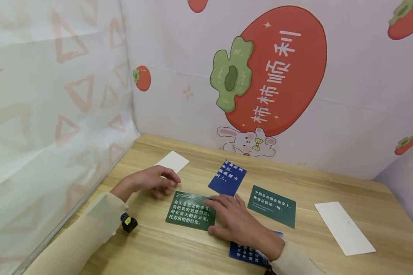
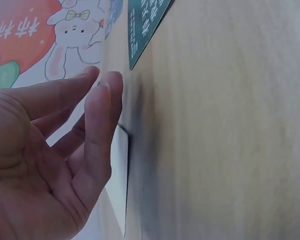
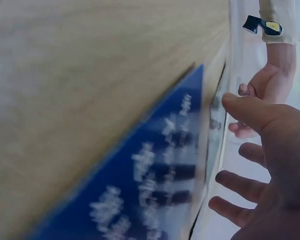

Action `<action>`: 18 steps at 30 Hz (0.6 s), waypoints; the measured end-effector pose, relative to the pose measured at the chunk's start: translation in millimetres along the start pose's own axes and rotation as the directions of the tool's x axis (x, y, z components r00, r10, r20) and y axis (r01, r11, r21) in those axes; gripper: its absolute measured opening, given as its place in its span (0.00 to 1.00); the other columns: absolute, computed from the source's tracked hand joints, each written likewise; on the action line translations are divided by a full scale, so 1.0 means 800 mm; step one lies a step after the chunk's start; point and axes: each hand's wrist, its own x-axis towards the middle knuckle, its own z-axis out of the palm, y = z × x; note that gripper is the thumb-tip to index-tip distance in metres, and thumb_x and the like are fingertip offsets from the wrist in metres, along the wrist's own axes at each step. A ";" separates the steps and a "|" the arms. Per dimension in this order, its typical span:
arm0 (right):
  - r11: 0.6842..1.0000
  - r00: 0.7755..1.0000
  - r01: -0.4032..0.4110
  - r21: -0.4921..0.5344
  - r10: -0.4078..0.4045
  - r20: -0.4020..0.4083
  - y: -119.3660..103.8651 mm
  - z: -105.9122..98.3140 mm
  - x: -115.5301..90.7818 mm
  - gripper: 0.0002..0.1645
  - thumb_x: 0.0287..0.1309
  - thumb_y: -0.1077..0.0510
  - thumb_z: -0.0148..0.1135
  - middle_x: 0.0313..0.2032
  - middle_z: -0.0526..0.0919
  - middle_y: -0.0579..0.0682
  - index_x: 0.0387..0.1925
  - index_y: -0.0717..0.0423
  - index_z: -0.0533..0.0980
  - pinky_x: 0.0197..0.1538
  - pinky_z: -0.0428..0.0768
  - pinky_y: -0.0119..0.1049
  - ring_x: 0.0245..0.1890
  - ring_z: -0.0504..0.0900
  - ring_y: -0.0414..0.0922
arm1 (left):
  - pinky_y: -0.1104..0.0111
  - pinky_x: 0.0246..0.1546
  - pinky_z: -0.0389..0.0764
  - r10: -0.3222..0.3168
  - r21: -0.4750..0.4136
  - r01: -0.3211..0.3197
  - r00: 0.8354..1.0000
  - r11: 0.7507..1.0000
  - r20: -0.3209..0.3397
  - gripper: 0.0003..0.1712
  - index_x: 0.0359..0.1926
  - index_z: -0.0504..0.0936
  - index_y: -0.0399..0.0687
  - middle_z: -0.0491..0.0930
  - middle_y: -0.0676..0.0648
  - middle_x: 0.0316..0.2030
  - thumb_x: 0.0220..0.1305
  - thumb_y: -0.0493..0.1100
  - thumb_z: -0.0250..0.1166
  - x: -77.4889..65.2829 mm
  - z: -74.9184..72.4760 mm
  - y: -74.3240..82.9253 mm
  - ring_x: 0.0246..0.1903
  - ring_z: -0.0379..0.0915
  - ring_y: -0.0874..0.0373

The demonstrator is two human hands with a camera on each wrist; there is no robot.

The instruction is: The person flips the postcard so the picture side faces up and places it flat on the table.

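In the head view, a green card (image 1: 189,212) printed with white characters lies on the table between the two hands. My right hand (image 1: 235,219) is over its right edge, fingers spread and nothing held. Just beyond the card's far left corner, my left hand (image 1: 155,181) hangs with loosely bent fingers, also holding nothing. A white card (image 1: 173,160) lies behind the left hand. Under the right wrist is a blue card (image 1: 242,254), partly hidden by the forearm; it also fills the lower middle of the right wrist view.
Another blue card (image 1: 227,179) lies toward the back, and a second green card (image 1: 272,208) to the right of the right hand. Farther right rests a long white card (image 1: 345,229). Printed cloth walls (image 1: 179,110) border the wooden table (image 1: 151,252) at the left and back.
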 end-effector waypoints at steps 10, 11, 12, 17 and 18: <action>0.982 0.998 -0.025 0.186 0.035 -0.050 0.002 -0.014 0.043 0.37 0.73 0.51 0.72 0.72 0.78 0.53 0.78 0.50 0.72 0.74 0.76 0.60 0.74 0.75 0.55 | 0.63 0.38 0.90 -0.083 0.039 0.088 0.990 0.995 -0.116 0.20 0.66 0.80 0.38 0.85 0.40 0.54 0.82 0.44 0.62 -0.015 -0.036 0.001 0.40 0.87 0.54; 0.974 0.998 -0.032 0.224 0.045 -0.052 0.003 -0.015 0.048 0.37 0.73 0.52 0.72 0.72 0.78 0.53 0.78 0.51 0.71 0.73 0.77 0.60 0.74 0.75 0.56 | 0.63 0.38 0.90 -0.093 0.034 0.098 0.987 0.995 -0.128 0.21 0.67 0.80 0.38 0.84 0.39 0.57 0.82 0.45 0.62 -0.018 -0.040 0.001 0.40 0.88 0.55; 0.963 0.997 -0.044 0.265 0.059 -0.050 0.003 -0.017 0.053 0.36 0.74 0.53 0.71 0.73 0.78 0.53 0.78 0.51 0.71 0.72 0.78 0.59 0.73 0.76 0.56 | 0.63 0.38 0.90 -0.102 0.027 0.107 0.985 0.994 -0.140 0.22 0.68 0.79 0.38 0.84 0.38 0.59 0.82 0.45 0.62 -0.020 -0.043 0.001 0.40 0.88 0.55; 0.902 0.990 -0.095 0.421 0.129 -0.053 0.008 -0.022 0.079 0.35 0.74 0.57 0.70 0.74 0.77 0.52 0.78 0.49 0.71 0.66 0.84 0.55 0.69 0.81 0.55 | 0.62 0.38 0.91 -0.138 0.005 0.142 0.970 0.990 -0.199 0.23 0.70 0.77 0.36 0.80 0.34 0.65 0.84 0.46 0.58 -0.028 -0.058 -0.003 0.41 0.89 0.55; 0.887 0.989 -0.105 0.449 0.141 -0.047 0.010 -0.023 0.085 0.35 0.75 0.58 0.69 0.74 0.77 0.53 0.79 0.49 0.70 0.65 0.85 0.55 0.68 0.81 0.55 | 0.62 0.38 0.91 -0.148 -0.001 0.151 0.966 0.989 -0.211 0.24 0.70 0.77 0.36 0.80 0.34 0.66 0.85 0.47 0.57 -0.028 -0.060 -0.005 0.41 0.89 0.55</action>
